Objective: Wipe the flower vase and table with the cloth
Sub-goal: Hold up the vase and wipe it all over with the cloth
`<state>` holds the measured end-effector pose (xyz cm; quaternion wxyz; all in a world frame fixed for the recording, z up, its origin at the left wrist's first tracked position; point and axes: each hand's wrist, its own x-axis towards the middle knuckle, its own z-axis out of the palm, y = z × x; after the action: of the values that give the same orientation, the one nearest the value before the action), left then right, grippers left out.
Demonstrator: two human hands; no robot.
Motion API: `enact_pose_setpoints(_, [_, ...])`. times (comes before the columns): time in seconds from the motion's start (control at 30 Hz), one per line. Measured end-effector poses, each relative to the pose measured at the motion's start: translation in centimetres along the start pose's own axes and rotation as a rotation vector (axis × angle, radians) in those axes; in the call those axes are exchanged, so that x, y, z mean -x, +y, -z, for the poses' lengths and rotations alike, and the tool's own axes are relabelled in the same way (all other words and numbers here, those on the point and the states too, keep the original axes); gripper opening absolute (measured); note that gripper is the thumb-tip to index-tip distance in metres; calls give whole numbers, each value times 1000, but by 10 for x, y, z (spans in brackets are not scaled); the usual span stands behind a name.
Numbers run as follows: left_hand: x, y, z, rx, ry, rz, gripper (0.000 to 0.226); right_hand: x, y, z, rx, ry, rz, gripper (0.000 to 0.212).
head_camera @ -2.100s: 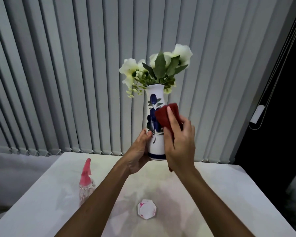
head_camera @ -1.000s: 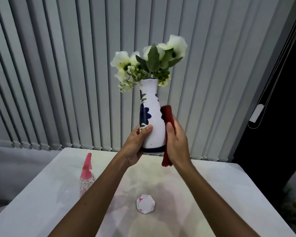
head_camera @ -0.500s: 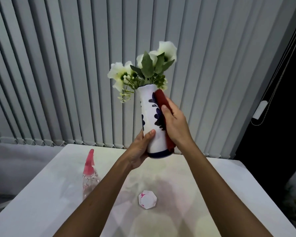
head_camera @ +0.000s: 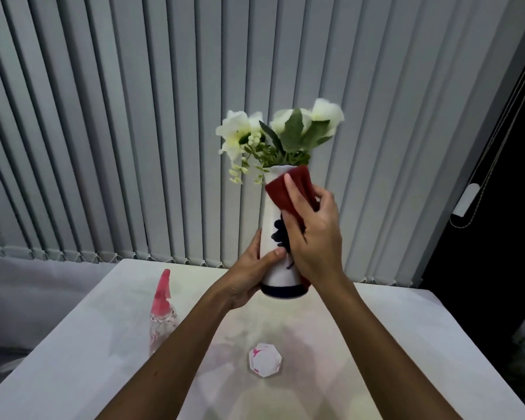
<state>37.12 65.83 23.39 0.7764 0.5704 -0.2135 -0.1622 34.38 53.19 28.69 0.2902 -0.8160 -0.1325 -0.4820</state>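
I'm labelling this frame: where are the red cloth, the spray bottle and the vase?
red cloth (head_camera: 281, 192): head view, upper fold.
spray bottle (head_camera: 162, 301): head view, pink nozzle.
vase (head_camera: 278, 275): head view, lower white body.

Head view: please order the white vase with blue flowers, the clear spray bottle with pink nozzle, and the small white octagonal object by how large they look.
1. White vase with blue flowers, held above the table.
2. Clear spray bottle with pink nozzle, partly hidden by the left arm.
3. Small white octagonal object.

So the count: one blue-and-white flower vase (head_camera: 273, 219), one red cloth (head_camera: 288, 189), one pink-topped spray bottle (head_camera: 162, 313) and one little octagonal dish (head_camera: 265, 359). One white table (head_camera: 406, 344) under it all. Two hands, left (head_camera: 249, 274) and right (head_camera: 314, 237).
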Motion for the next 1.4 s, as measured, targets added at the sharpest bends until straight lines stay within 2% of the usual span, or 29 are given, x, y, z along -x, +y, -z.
enact_pose_setpoints(0.03, [-1,-3,-2,-1,-18,2,77,-7,-3,0,-29,-4,-38,49])
enact_pose_setpoints(0.1, [0,-6,-5,36,-11,-20,94,-15,-4,0,-151,-36,-158,49])
enact_pose_setpoints(0.23, [-2,-4,0,84,58,-62,111,-1,7,0,-397,-182,-350,44])
enact_pose_setpoints(0.3, [-3,-1,3,114,115,-70,116,18,8,-2,-420,-190,-386,44])
enact_pose_setpoints(0.37, [-3,1,5,162,179,-71,110,37,7,-6,-337,-138,-312,48])
enact_pose_setpoints(0.47, [0,3,5,230,179,-29,92,47,4,-6,-161,-51,-62,49])
enact_pose_setpoints(0.57, [6,1,6,189,93,11,102,24,-8,-2,-91,-17,6,48])
enact_pose_setpoints(0.67, [8,-7,2,205,17,38,129,-4,-15,2,-140,14,-75,49])
enact_pose_setpoints(0.7, [8,-10,0,225,3,33,131,-11,-15,4,-194,13,-121,49])
enact_pose_setpoints(0.83, [10,-12,-7,288,-2,-31,121,-10,-2,2,-538,-119,-369,43])
enact_pose_setpoints(0.93, [9,-5,-9,320,41,-95,109,13,7,1,-612,-196,-473,38])
enact_pose_setpoints(1.0, [5,1,-6,324,110,-118,106,33,8,0,-559,-179,-432,37])
enact_pose_setpoints(1.07, [4,5,-1,327,153,-111,108,49,8,0,-409,-116,-263,43])
enact_pose_setpoints(1.13, [6,7,1,310,157,-67,96,52,6,0,-241,-52,-68,47])
enact_pose_setpoints(1.2, [10,7,-1,284,108,-7,87,41,1,0,-94,5,14,45])
enact_pose_setpoints(1.3, [11,3,-6,214,34,-1,104,14,-10,4,-21,21,-15,45])
enact_pose_setpoints(1.4, [11,0,-11,220,-7,-33,110,-7,-10,6,-203,-48,-153,46])
